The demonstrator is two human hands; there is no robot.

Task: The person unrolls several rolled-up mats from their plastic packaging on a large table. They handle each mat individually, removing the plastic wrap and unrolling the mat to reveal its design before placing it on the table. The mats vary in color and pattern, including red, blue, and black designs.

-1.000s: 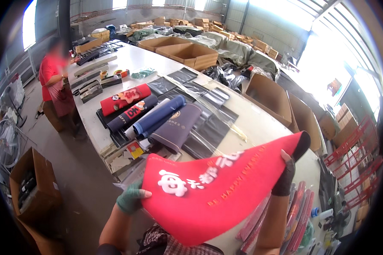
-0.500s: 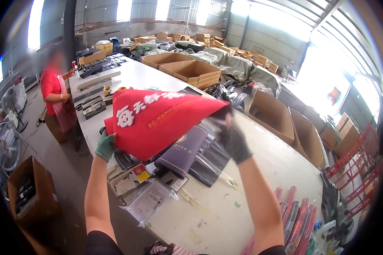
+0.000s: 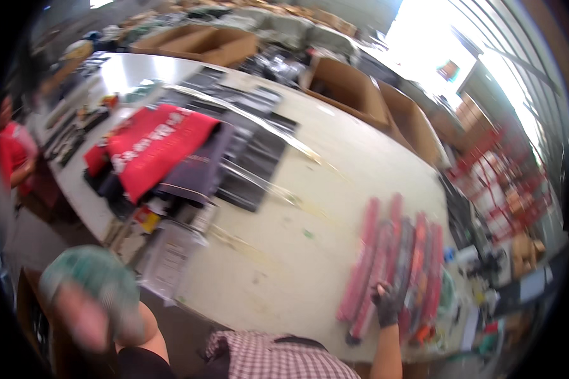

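My right hand (image 3: 386, 304), in a dark glove with bare fingertips, is at a row of wrapped rolls in pink, red and grey. It touches or hovers just over a pink roll (image 3: 376, 268); whether the fingers grip it I cannot tell. Low on the left, my left hand (image 3: 95, 297) in a green glove is raised near the camera, off the table's edge, its fingers smeared by motion. A red printed sheet (image 3: 161, 144) lies partly over a dark purple sheet (image 3: 193, 174) on the white table (image 3: 335, 208), away from both hands.
Black sheets and clear plastic strips (image 3: 253, 151) lie beside the red sheet. A clear plastic-wrapped tray (image 3: 170, 259) sits at the near table edge. Open cartons (image 3: 344, 91) line the far side. Another person in red (image 3: 16, 151) stands at the left; a red wire rack (image 3: 496, 183) is at the right.
Both hands have let go of the red sheet, which now rests on the pile. My right hand has moved to the rolls, my left back towards me. The view has turned right and down.
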